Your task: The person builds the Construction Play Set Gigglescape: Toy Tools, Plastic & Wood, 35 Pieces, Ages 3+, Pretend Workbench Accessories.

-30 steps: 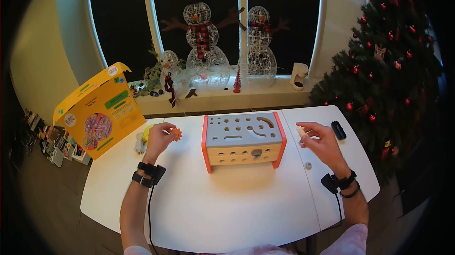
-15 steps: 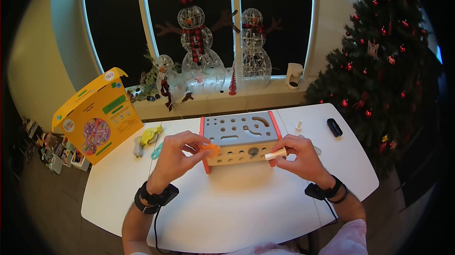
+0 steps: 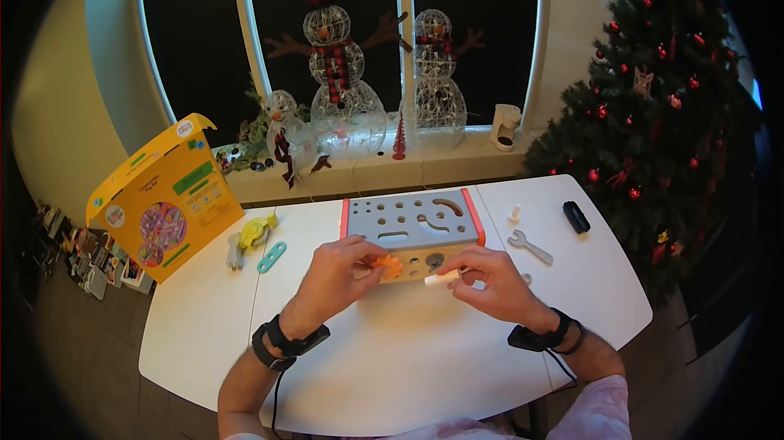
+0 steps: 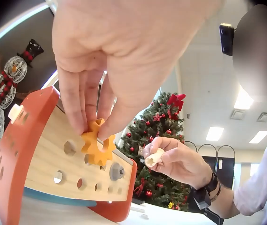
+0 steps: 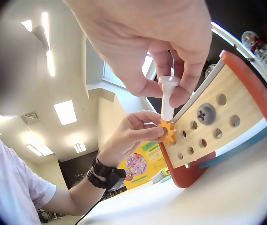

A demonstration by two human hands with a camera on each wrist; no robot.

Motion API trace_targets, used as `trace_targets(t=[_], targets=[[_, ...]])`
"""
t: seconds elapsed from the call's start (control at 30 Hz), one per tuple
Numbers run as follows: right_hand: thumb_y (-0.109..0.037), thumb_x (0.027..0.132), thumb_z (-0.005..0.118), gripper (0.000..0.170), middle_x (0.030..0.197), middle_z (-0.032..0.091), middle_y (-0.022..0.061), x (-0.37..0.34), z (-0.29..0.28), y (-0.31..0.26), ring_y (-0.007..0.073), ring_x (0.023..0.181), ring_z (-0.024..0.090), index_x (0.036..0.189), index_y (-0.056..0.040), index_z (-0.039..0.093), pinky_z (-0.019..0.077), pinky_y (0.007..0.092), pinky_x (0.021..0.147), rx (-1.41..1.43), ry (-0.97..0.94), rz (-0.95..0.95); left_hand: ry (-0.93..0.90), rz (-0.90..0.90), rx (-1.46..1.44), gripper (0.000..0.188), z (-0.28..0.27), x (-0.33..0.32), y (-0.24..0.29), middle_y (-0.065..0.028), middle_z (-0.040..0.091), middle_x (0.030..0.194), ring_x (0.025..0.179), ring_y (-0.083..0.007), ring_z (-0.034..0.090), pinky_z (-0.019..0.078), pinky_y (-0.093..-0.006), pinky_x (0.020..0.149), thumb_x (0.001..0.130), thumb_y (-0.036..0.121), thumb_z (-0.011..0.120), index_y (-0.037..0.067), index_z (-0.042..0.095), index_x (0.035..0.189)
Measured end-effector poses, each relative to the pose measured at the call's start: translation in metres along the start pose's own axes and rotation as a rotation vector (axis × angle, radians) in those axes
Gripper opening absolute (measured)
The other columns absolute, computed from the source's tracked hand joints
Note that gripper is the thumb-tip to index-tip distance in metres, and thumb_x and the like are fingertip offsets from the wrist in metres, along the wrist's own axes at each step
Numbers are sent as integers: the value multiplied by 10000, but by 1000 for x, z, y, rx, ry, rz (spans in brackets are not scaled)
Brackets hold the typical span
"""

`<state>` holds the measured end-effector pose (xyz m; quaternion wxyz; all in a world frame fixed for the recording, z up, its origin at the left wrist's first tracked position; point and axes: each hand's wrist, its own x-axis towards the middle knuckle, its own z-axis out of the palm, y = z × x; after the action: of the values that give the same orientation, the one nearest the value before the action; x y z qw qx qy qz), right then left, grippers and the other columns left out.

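My left hand (image 3: 333, 278) pinches an orange toy gear (image 4: 96, 152) by its edge. The gear stands right at the holed wooden front panel (image 4: 53, 152) of a toy workbench (image 3: 408, 232). My right hand (image 3: 496, 283) grips a white plastic peg (image 5: 168, 101) by its wider end between thumb and fingers. In the head view the peg's free end points left, toward the gear, with a small gap between them. A grey screw head (image 5: 205, 114) sits in the panel between the two hands.
Left on the table lie a yellow-green toy tool (image 3: 258, 230) and a teal strip (image 3: 272, 257), near a yellow box (image 3: 163, 203). At the right are a grey toy wrench (image 3: 531, 247), another white peg (image 3: 515, 213) and a black object (image 3: 576, 217).
Both hands have come inward from the table's sides to the workbench front, bringing the gear and the peg close together. The wrench and teal strip are now uncovered.
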<state>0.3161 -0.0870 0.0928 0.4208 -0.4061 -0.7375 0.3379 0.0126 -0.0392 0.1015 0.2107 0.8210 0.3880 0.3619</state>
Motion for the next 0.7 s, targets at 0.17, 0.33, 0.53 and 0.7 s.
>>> trace_targets(t=[0.17,0.33,0.53,0.7], targets=[[13,969,730,236,1161,746,120,1,7,-15,183,1024,770,1198,58,766,664,334,1029,18,-65,-5,-15,-34,-19,193,3,0,2,-118,796,1004,920,-242,830,696,-331,875,945,17,825,0,817,1136],[-27,944,850,279,1174,752,107,4,19,-10,199,1010,777,1217,-1,792,656,306,936,-37,-99,-158,-14,-56,-31,185,8,0,2,-126,799,1009,911,-262,833,696,-331,854,949,3,834,4,817,1134],[-80,932,880,268,1138,727,97,17,36,0,291,999,755,1184,-62,792,607,395,875,-246,-131,-287,5,-11,-32,167,13,2,-5,-103,785,989,783,-229,814,660,-313,701,965,-1,837,-8,809,1129],[-88,945,864,226,1157,720,88,30,49,9,299,1004,749,1153,-69,777,610,399,885,-313,-109,-296,20,51,-28,159,15,1,-8,-78,775,968,705,-177,807,631,-290,586,979,-8,828,-21,806,1136]])
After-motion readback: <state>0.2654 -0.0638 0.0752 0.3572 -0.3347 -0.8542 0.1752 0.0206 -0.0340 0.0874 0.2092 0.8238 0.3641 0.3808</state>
